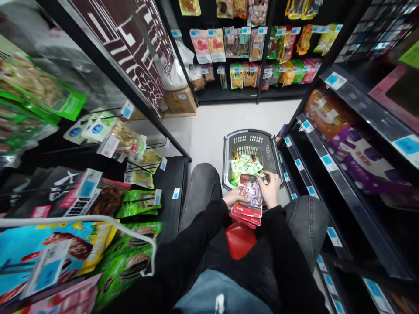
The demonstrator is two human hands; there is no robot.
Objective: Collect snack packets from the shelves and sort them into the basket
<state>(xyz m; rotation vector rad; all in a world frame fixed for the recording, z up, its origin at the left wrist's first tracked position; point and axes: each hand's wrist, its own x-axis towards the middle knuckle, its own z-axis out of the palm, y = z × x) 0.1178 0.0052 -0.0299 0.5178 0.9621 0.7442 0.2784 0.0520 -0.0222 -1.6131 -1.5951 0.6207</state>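
Note:
Between my hands is a small stack of red snack packets [250, 198], their printed fronts facing up. My left hand [233, 197] is closed on the stack's left edge, its thumb lying over the top packet. My right hand [271, 188] grips the upper right side, fingers bent around the far corner. Just beyond the packets stands a grey shopping basket [231, 139] on the floor, with green-and-white snack packets [244, 166] inside it. Below the stack, between my legs, shows a red seat or box-like object [240, 240], partly hidden.
Shelves [356, 192] with blue price tags run close along my right. Hanging snack bags [137, 203] line the left rack. Ahead, a rack of packaged snacks [244, 76] stands beyond the pale floor [209, 117]. A cardboard box [180, 100] sits at its left.

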